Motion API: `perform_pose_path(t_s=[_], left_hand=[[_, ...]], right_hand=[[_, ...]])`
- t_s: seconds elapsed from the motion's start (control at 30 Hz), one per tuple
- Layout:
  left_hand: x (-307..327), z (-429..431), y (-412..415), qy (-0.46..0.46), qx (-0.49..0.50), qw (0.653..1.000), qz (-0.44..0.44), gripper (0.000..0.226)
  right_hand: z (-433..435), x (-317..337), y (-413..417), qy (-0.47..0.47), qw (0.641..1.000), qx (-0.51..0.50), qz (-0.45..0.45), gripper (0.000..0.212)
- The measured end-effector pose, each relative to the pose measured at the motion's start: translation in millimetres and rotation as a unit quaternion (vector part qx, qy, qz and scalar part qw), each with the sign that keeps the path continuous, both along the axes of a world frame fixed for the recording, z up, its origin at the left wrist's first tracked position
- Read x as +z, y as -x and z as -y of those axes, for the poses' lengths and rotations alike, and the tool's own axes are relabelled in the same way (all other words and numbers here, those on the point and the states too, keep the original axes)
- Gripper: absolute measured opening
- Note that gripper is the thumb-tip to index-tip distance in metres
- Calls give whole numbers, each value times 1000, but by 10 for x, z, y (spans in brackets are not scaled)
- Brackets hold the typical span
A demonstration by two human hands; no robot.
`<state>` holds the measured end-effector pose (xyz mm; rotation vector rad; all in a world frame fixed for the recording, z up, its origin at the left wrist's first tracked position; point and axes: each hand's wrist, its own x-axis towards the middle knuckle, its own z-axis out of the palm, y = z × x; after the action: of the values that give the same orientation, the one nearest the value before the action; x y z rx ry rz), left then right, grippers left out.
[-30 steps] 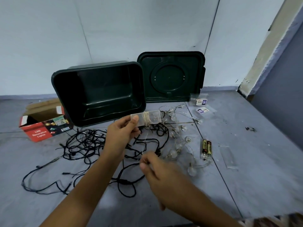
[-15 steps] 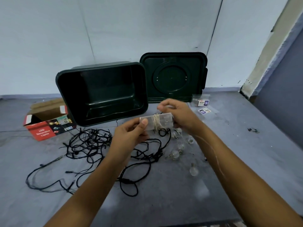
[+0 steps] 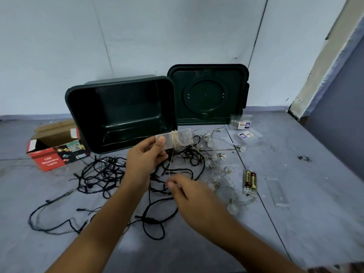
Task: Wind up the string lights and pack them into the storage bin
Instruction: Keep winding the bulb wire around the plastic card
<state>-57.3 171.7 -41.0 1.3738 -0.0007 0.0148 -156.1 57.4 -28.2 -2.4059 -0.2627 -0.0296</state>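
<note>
My left hand [image 3: 145, 157] grips a clear battery case [image 3: 184, 138] with thin pale wire wound round its middle. That wire runs down to my right hand [image 3: 194, 196], which pinches it just below the case. Clear bulb lights [image 3: 219, 160] on the same wire lie scattered on the floor to the right. A tangle of black string lights [image 3: 106, 172] spreads over the floor under both hands. The dark green storage bin [image 3: 122, 113] lies tipped toward me behind the case, with nothing inside.
The bin's green lid [image 3: 206, 95] leans on the wall. A red LED lights box [image 3: 53, 152] stands open at the left. Two batteries [image 3: 250, 180], a clear cover [image 3: 275, 192] and small plastic bags [image 3: 243, 126] lie at the right.
My right hand has swung from behind the case down and toward me, drawing the thin wire round the case. My left hand has kept holding the case in place.
</note>
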Motion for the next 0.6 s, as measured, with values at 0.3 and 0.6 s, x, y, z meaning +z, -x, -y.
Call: perform_pose_path(t_s=[0.3,0.6], left_hand=[[-21,31,157,-65,-78,995,10,27],[57,77,209,23,-78,996,-26,16]], right_hand=[[377,672,-798,42,997,33,63,24],[649,32,-1237,-447,838,46,-309,24]])
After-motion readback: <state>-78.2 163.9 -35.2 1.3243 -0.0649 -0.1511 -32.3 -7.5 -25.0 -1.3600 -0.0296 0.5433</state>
